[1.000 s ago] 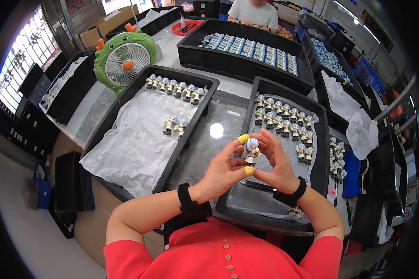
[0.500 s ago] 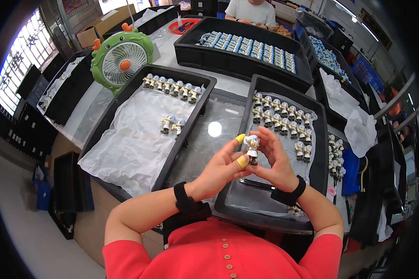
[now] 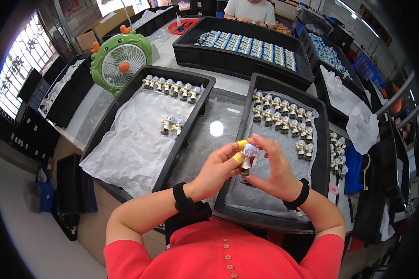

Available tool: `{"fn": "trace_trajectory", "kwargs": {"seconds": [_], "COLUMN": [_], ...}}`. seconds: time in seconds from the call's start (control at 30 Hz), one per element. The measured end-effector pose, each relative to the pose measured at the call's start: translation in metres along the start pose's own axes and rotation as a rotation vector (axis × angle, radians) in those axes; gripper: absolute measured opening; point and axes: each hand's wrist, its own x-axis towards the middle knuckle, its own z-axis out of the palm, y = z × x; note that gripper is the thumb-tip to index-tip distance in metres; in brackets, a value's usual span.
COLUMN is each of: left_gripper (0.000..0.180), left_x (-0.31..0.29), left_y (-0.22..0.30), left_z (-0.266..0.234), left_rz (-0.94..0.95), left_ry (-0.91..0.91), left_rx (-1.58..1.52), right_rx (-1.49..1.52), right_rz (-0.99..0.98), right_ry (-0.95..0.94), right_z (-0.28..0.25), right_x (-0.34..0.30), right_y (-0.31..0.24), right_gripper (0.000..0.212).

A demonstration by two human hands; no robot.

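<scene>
We see both hands pinching one small figurine (image 3: 249, 157) above the right tray's (image 3: 322, 153) near end: left hand (image 3: 217, 167) (yellow-capped fingertips), right hand (image 3: 275, 168). We judge it mid-inspection; placing needs care.

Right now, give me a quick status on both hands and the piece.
Left hand and right hand both gripping one small figurine. Held above the right black tray. Nothing blocking.

Two trays side by side on bench (image 3: 228, 83): left tray (image 3: 125, 116), right tray (image 3: 323, 153), figurine rows (image 3: 284, 116) at far ends; fan (image 3: 121, 63) behind left tray.
</scene>
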Motion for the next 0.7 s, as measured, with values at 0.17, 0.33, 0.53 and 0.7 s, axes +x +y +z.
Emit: {"fn": "trace_trajectory", "kwargs": {"seconds": [0.17,0.33,0.53,0.7], "left_gripper": [0.05,0.061,0.064,0.06], "left_x": [0.001,0.003,0.002,0.001], "left_y": [0.003,0.002,0.004,-0.01], "left_z": [0.005,0.008,0.006,0.005], "left_rz": [-0.112,-0.187,-0.215,-0.143], "left_ry": [-0.17,-0.191,-0.197,-0.217], "left_rx": [-0.236,-0.282,-0.294,-0.369], "right_rx": [0.296,0.217,0.244,0.192], "right_rz": [0.099,0.106,0.169,0.188], "right_ry": [0.051,0.018,0.02,-0.004], "right_z": [0.012,0.016,0.017,0.01], "right_x": [-0.007,-0.008,-0.007,-0.007], "right_y": [0.001,0.003,0.004,0.0], "right_gripper": [0.091,0.095,0.098,0.085]}}
